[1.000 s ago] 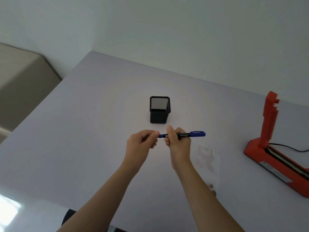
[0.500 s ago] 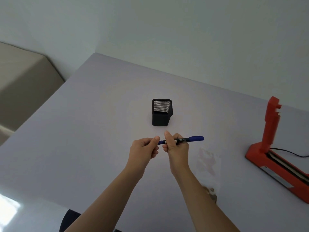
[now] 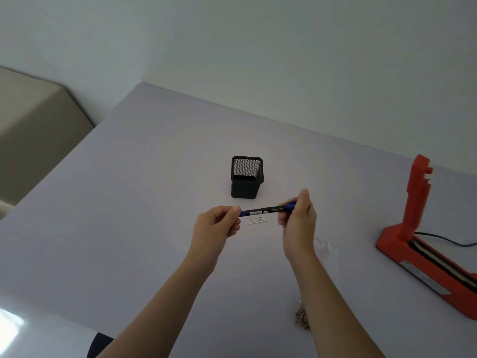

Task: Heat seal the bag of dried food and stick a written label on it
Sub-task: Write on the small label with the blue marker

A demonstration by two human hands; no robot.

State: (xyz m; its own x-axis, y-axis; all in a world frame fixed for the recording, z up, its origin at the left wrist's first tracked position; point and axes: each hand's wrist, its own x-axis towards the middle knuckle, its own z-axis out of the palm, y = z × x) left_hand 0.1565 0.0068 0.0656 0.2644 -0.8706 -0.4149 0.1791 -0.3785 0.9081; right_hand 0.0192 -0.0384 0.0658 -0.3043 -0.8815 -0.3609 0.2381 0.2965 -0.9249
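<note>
A blue and black marker pen (image 3: 265, 210) is held level above the table between both hands. My left hand (image 3: 215, 226) pinches its left end, and my right hand (image 3: 298, 218) grips its right end near the blue cap. Just below the pen a small white label (image 3: 256, 220) with writing lies flat on the table. The clear bag of dried food (image 3: 318, 275) lies on the table to the right of my right forearm, its brown contents (image 3: 301, 317) showing near the bottom. The red heat sealer (image 3: 423, 244) stands at the right with its arm raised.
A black mesh pen holder (image 3: 246, 177) stands behind the hands at mid-table. The sealer's black cable (image 3: 449, 240) runs off to the right. A beige surface (image 3: 33, 130) lies beyond the table's left edge, and a wall bounds the far edge.
My right hand has slid right along the pen to its capped end, so the hands are farther apart. The written label under the pen has come into view.
</note>
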